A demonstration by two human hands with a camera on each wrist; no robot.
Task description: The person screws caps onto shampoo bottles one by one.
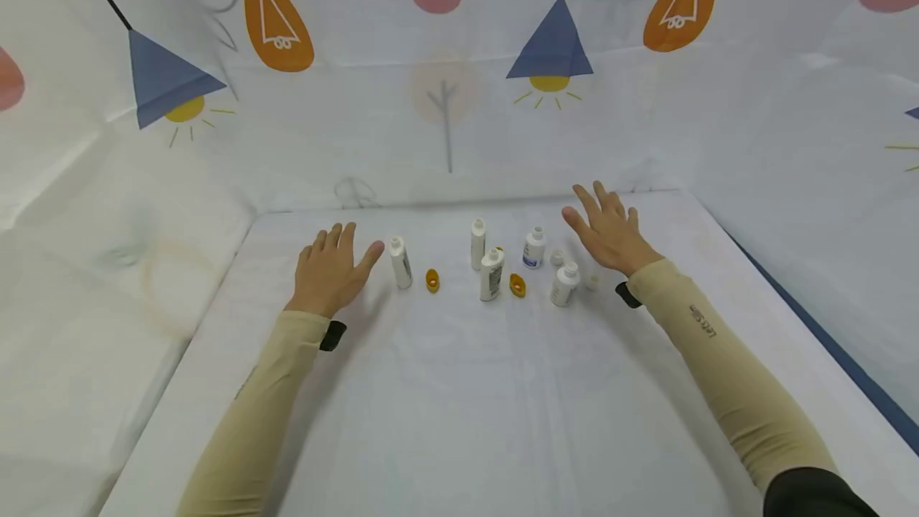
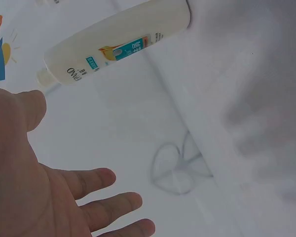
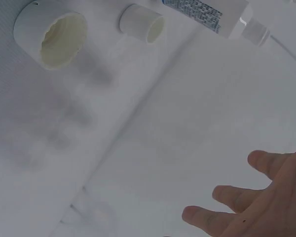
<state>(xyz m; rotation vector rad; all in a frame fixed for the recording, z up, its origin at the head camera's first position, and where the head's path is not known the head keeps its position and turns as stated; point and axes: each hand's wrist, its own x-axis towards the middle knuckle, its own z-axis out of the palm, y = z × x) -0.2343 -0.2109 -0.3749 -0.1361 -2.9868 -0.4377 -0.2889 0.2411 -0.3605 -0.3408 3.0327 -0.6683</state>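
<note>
My left hand (image 1: 326,271) hovers over the left of the table, fingers spread, holding nothing. Nearest to it stands a slim white bottle (image 1: 401,263) with no cap on; the left wrist view shows this bottle (image 2: 121,42) with a blue-and-orange label, beyond the thumb. On the right, my right hand (image 1: 606,231) is raised with spread fingers, also holding nothing. Close by are a round white bottle (image 1: 534,249) with a blue label and another round white bottle (image 1: 565,286). Two loose white caps lie near them, a larger cap (image 3: 49,34) and a smaller cap (image 3: 142,23).
Mid-table stand a slim white bottle (image 1: 478,246) and a flat white bottle (image 1: 491,276). One yellow cap (image 1: 432,281) lies left of them, another yellow cap (image 1: 518,286) right. A third yellow piece is mostly hidden. A printed white sheet (image 1: 459,142) hangs behind the table (image 1: 431,405).
</note>
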